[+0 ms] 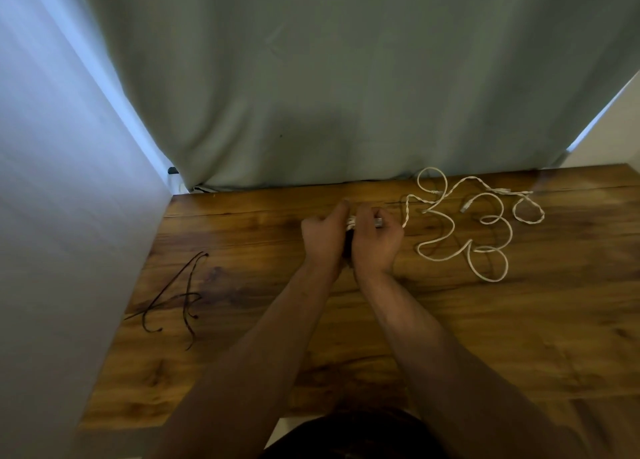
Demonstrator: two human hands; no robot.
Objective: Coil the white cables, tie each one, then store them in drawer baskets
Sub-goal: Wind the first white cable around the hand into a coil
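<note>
While both our hands pinch one white bundle mid-desk, the loose cable trails off to our right.

With the left hand (323, 232) and right hand (375, 239) pressed together around a small white coil (350, 224), each grip is closed on it, fingers curled; a metal plug end shows at the right fingertips. From that grip the unwound white cable (450, 232) runs rightward in loose loops along the back of the desk (519, 337), so the right hand is nearer for feeding slack. Count: we cannot tell whether the loops are one cable or two; at least two plug ends show there. Black ties (173, 296) lie well apart on our left, about three or four strands, nearer the left hand. No drawer baskets in view.
</note>
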